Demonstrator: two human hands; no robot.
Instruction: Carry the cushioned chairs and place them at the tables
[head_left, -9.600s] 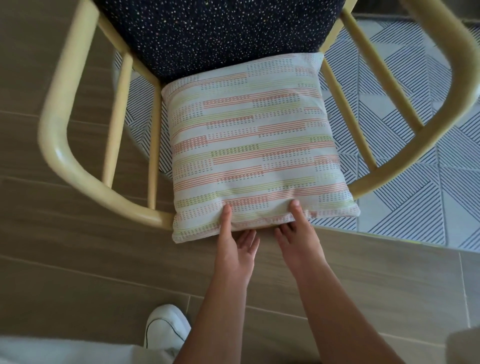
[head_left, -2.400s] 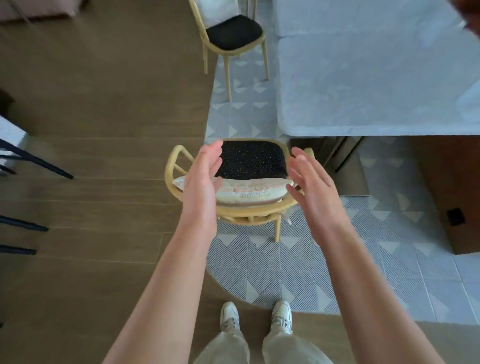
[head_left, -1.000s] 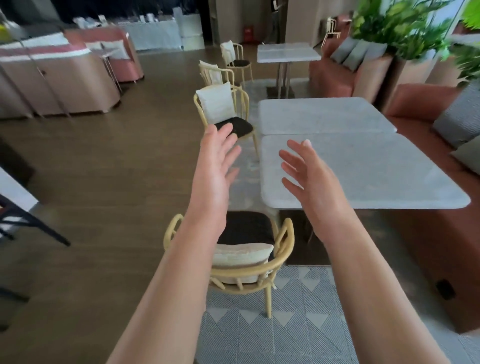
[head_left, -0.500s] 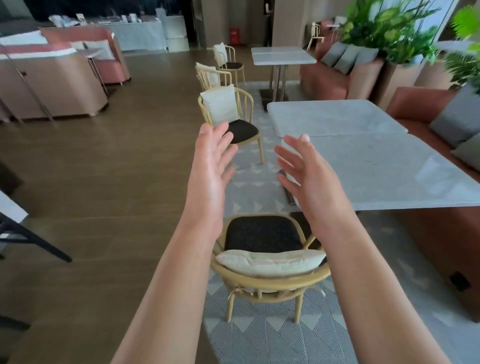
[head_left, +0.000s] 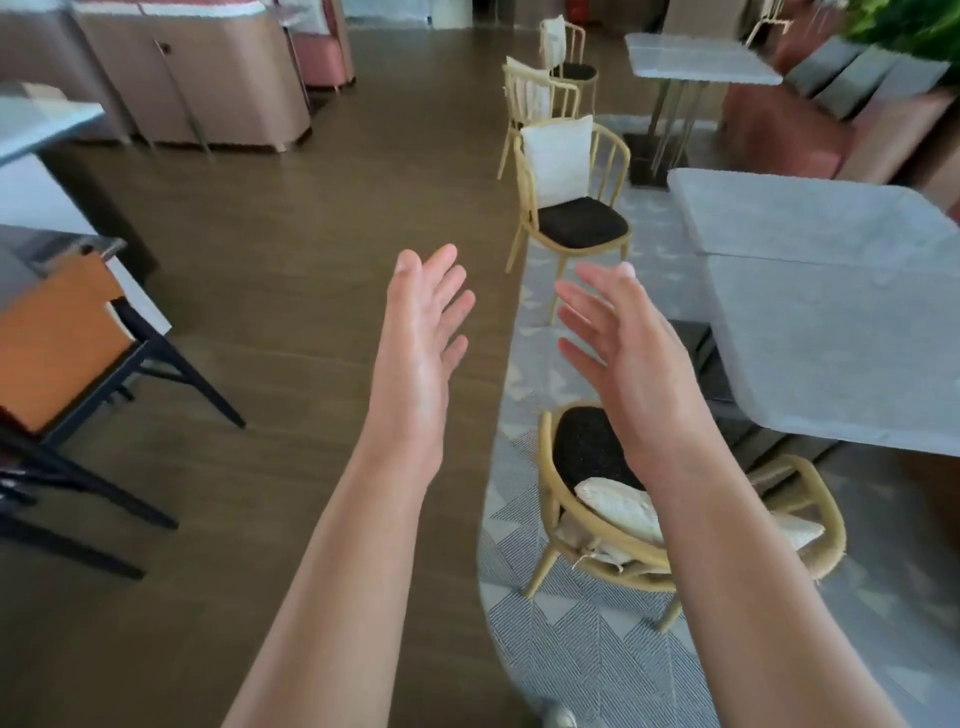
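A yellow wooden chair (head_left: 558, 499) with a black seat and a pale striped cushion (head_left: 618, 506) stands at the near edge of a grey marble table (head_left: 831, 332). My right forearm hides part of it. My left hand (head_left: 421, 338) and my right hand (head_left: 618, 353) are raised in front of me, palms facing each other, fingers apart, holding nothing. A second cushioned chair (head_left: 571, 208) with a white cushion stands farther along the same table. Two more chairs (head_left: 540, 93) stand behind it.
A patterned grey rug (head_left: 571, 649) lies under the chairs and tables. A black-legged table (head_left: 78, 338) with an orange panel is at the left. A pink counter (head_left: 197, 78) stands at the back left, and pink sofas (head_left: 831, 119) at the back right. Brown wooden floor fills the middle.
My view has swung left, so the near chair and tables now lie to the right. Both hands stay raised and empty; the black-legged table has come into view.
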